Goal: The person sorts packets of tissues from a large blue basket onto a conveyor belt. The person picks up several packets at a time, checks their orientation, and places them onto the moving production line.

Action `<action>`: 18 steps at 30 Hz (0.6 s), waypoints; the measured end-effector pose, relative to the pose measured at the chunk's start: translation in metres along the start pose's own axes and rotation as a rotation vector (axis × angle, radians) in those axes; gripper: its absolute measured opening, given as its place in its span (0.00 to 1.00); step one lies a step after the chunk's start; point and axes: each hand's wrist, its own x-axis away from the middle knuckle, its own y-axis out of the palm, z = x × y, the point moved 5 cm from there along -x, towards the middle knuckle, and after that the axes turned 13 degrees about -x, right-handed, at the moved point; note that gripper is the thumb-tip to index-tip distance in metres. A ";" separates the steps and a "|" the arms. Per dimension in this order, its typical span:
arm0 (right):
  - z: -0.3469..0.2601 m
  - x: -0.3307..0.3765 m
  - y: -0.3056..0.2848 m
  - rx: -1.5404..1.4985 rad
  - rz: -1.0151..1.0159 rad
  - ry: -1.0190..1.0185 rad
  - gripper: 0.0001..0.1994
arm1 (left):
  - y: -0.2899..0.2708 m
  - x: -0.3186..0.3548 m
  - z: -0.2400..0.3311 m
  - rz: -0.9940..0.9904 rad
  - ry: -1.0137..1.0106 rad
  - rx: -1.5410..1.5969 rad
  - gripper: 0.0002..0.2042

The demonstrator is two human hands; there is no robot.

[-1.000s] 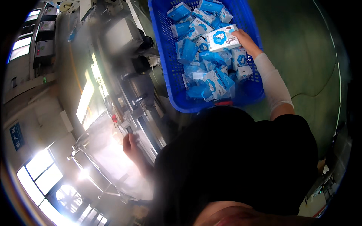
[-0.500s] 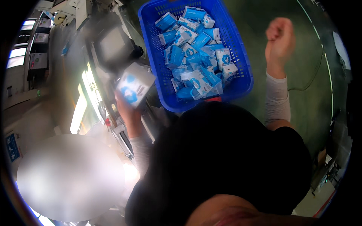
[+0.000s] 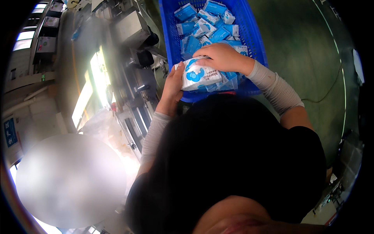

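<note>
A white soft pack of tissues (image 3: 201, 78) with blue printing is held over the near end of a blue plastic basket (image 3: 258, 37). My left hand (image 3: 170, 86) grips the pack's left end, thumb on top. From the right, my right hand (image 3: 225, 55) reaches across, its fingers bent over the pack's upper side. Beneath and beyond both hands, the basket holds a heap of similar blue and white packs (image 3: 218, 34). Those under the held pack are partly hidden.
Along my left runs a machine with metal rails (image 3: 136, 113) and a boxy grey unit (image 3: 130, 28). A blurred pale round shape (image 3: 70, 181) covers the lower left. Green floor (image 3: 300, 43) lies to the right, crossed by a thin cable (image 3: 331, 85).
My left hand has brought the tissue pack rightward from beside the machine to over the basket. My right hand has come in from the right onto the pack.
</note>
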 end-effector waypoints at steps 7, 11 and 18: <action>-0.004 0.009 0.018 0.507 0.172 -0.262 0.09 | 0.001 0.005 0.005 -0.021 0.092 -0.145 0.19; -0.003 0.008 0.003 0.203 0.405 -0.195 0.07 | 0.017 0.021 0.031 -0.061 0.402 -0.300 0.38; 0.019 0.001 -0.025 -0.334 0.678 -0.139 0.10 | 0.037 0.035 0.067 -0.052 0.678 -0.513 0.39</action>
